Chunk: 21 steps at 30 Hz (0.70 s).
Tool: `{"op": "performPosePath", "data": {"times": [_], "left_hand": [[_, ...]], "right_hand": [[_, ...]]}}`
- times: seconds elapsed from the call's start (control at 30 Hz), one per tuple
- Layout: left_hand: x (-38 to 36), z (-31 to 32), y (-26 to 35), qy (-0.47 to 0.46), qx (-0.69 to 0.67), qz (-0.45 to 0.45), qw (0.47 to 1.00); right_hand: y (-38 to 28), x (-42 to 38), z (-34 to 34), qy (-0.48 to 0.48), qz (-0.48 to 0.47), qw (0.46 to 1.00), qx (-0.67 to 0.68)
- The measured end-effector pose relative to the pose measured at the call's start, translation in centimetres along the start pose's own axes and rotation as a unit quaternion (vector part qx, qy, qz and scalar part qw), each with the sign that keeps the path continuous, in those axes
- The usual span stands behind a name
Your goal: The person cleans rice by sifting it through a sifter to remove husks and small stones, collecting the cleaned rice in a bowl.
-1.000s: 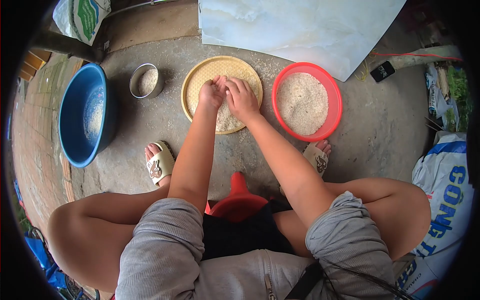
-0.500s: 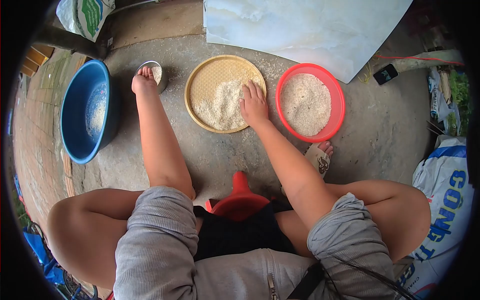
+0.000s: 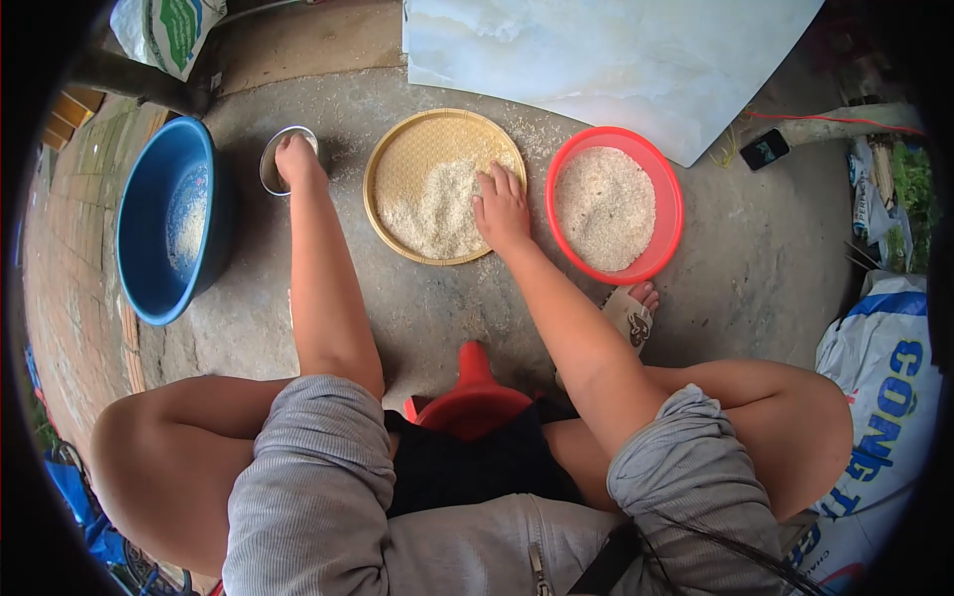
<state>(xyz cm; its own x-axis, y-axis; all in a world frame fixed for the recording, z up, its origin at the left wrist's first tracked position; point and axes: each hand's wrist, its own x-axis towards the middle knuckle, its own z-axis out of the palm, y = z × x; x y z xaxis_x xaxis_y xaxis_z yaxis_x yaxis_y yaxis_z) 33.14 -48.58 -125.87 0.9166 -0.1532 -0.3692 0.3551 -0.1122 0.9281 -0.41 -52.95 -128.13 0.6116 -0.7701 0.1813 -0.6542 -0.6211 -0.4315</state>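
Observation:
At the left, my left hand (image 3: 298, 161) reaches into a small metal bowl (image 3: 266, 179), back of the hand up and fingers curled. Whatever those fingers hold, if anything, is hidden. My right hand (image 3: 503, 211) rests at the right side of a round woven bamboo tray (image 3: 402, 144), its fingers apart and touching the heap of rice (image 3: 447, 209). The rice lies over the lower and right part of the tray.
A red plastic basin (image 3: 674, 214) of rice (image 3: 606, 204) stands right of the tray. The blue basin (image 3: 159, 258) at far left holds a little rice. Stray grains dot the concrete floor (image 3: 338, 223). A phone (image 3: 763, 150) lies at the right, near a large pale sheet (image 3: 596, 60).
My left hand has turned from palm up beside the metal bowl's rim to back up inside it. My right hand stays on the rice, its fingers slightly more bent.

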Motion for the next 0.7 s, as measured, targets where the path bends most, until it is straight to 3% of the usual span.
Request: {"op": "performPosePath", "data": {"times": [0.07, 0.13, 0.2, 0.3, 0.4, 0.53, 0.6, 0.7], "left_hand": [[-3.1, 2.5, -1.1, 0.074, 0.172, 0.226, 0.956], [-8.3, 4.9, -1.1, -0.015, 0.092, 0.242, 0.966], [-11.6, 6.8, -2.8, -0.071, 0.151, 0.292, 0.942], [-15.7, 8.8, -6.1, -0.278, 0.044, 0.106, 0.954], [-18.2, 8.3, -7.4, -0.355, 0.005, -0.134, 0.925], [-19.8, 7.8, -9.0, -0.361, -0.043, -0.244, 0.899], [-19.5, 8.0, -10.1, -0.355, -0.074, -0.264, 0.894], [-18.5, 8.0, -10.5, -0.402, -0.215, -0.356, 0.816]], "right_hand": [[0.0, 0.0, -0.1, 0.014, -0.011, 1.0, 0.0], [0.3, -0.1, -0.1, -0.018, -0.004, 0.999, 0.04], [0.8, -0.1, 0.5, -0.009, -0.013, 0.999, 0.05], [0.6, 0.5, 0.5, 0.015, 0.0, 0.997, 0.082], [0.1, 1.4, 0.6, 0.079, 0.069, 0.986, 0.129], [-1.6, 2.4, 0.3, 0.227, 0.19, 0.93, 0.219], [-2.9, 3.1, -0.6, 0.185, 0.173, 0.918, 0.304], [-3.5, 3.5, -1.1, 0.132, 0.104, 0.943, 0.288]]}}
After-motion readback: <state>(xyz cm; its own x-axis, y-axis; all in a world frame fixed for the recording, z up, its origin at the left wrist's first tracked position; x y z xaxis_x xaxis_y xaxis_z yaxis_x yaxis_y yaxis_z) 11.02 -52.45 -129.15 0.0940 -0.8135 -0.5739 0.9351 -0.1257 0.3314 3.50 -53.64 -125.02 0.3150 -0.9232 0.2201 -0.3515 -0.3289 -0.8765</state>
